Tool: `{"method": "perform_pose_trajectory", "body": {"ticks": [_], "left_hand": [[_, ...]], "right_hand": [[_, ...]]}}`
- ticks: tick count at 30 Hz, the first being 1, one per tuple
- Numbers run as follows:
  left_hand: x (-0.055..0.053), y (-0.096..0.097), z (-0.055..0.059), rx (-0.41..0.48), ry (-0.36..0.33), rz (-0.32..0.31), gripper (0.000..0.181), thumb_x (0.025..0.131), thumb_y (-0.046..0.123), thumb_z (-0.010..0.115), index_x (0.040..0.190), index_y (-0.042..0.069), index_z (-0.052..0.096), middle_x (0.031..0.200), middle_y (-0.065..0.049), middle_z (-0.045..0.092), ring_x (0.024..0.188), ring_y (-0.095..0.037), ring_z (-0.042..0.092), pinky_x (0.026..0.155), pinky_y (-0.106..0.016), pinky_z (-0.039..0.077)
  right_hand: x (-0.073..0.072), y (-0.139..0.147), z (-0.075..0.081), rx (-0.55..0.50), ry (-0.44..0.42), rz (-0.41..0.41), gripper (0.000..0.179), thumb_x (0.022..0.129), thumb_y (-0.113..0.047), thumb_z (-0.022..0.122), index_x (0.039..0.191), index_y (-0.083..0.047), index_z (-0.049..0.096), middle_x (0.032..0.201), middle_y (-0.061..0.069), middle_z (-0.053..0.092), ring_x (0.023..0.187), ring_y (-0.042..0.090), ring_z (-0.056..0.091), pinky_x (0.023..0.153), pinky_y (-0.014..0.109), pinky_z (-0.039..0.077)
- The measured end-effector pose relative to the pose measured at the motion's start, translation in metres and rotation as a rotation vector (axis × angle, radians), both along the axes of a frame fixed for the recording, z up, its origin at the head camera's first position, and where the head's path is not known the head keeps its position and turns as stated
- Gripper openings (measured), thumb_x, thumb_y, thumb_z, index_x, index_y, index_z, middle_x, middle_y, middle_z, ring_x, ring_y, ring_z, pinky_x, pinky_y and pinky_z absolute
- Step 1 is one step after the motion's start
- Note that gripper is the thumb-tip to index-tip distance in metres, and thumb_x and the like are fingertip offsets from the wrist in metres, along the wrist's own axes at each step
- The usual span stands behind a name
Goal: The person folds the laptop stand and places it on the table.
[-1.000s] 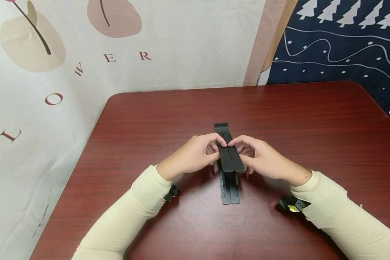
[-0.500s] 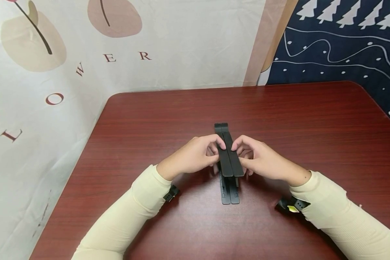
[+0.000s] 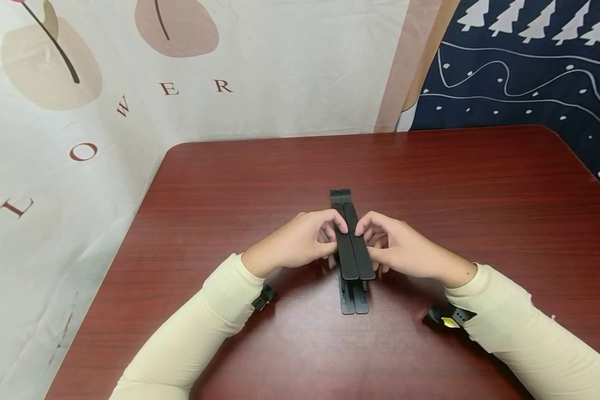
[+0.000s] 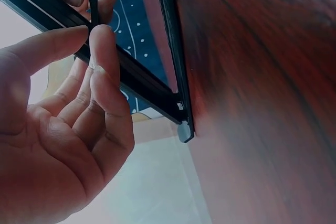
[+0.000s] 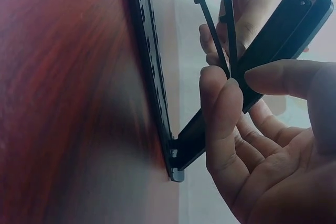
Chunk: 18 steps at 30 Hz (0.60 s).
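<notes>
A black folding laptop stand (image 3: pixel 350 255) is on the table, its two long halves lying side by side. In both wrist views its upper bars (image 5: pixel 283 35) slope up from the hinge at the far end, above the flat base bars (image 5: pixel 152 66). Thin support legs (image 5: pixel 212 24) branch off the upper bars. From the left side, my left hand (image 3: pixel 305 238) pinches the stand between thumb and index finger, the index fingertip on the top bar. My right hand (image 3: pixel 402 247) pinches it the same way from the right. Its other fingers are curled below.
The stand rests on a dark red wood-grain table (image 3: pixel 250 178). Behind it hangs a pale curtain (image 3: pixel 300 72) with printed letters, and a navy cloth (image 3: pixel 520 78) with white trees covers the right side.
The upper bars have tilted down, their near end coming lower and closer to the base. Both hands have sunk slightly with them, and the index fingertips have moved apart.
</notes>
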<state>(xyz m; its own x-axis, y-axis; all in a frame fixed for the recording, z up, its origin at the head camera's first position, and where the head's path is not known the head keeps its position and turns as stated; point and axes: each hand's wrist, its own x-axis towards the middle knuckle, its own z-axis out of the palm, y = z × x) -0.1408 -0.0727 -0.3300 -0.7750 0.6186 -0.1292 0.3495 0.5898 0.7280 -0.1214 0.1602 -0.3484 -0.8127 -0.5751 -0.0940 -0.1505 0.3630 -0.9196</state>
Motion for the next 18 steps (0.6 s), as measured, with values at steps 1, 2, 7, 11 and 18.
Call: {"method": "perform_pose_trajectory", "body": {"ticks": [1,2,7,11,18], "left_hand": [[0.0001,0.0001,0.0002,-0.001,-0.008,-0.001,0.026,0.088,0.004,0.067,0.111,0.013,0.060,0.085,0.001,0.071,0.067,-0.006,0.065,0.066,-0.022,0.053],[0.0002,0.0001,0.0002,-0.002,-0.016,-0.002,0.026,0.088,0.004,0.067,0.111,0.013,0.059,0.085,0.001,0.071,0.067,-0.007,0.065,0.066,-0.022,0.053],[0.0008,0.0003,0.0001,-0.008,-0.047,-0.014,0.027,0.088,0.004,0.067,0.112,0.012,0.059,0.084,0.002,0.071,0.067,-0.007,0.066,0.066,-0.022,0.053],[0.0005,0.0002,-0.0011,-0.017,-0.049,-0.028,0.027,0.088,0.003,0.067,0.111,0.012,0.059,0.083,0.002,0.071,0.067,-0.007,0.065,0.066,-0.022,0.053],[0.0006,-0.0001,-0.0058,-0.032,-0.015,-0.053,0.028,0.087,0.003,0.068,0.111,0.011,0.058,0.081,0.003,0.070,0.066,-0.006,0.064,0.066,-0.021,0.052]], "right_hand": [[0.0002,-0.0002,-0.0002,-0.001,-0.001,0.001,0.023,0.093,-0.006,0.067,0.110,-0.005,0.051,0.093,0.013,0.066,0.060,0.025,0.064,0.050,0.038,0.054],[0.0003,-0.0004,-0.0004,0.000,-0.003,0.003,0.024,0.093,-0.006,0.067,0.110,-0.005,0.050,0.093,0.014,0.066,0.059,0.025,0.064,0.050,0.038,0.054],[0.0010,-0.0006,-0.0020,0.000,-0.014,0.024,0.028,0.091,-0.003,0.068,0.111,-0.004,0.050,0.093,0.015,0.065,0.059,0.024,0.065,0.050,0.039,0.055],[0.0010,-0.0008,-0.0040,0.010,-0.011,0.042,0.029,0.089,0.000,0.068,0.111,-0.004,0.049,0.092,0.014,0.064,0.058,0.024,0.064,0.050,0.039,0.054],[0.0001,-0.0001,-0.0077,0.050,0.016,0.075,0.028,0.091,-0.003,0.068,0.111,-0.005,0.049,0.090,0.012,0.063,0.056,0.022,0.065,0.047,0.035,0.052]]}}
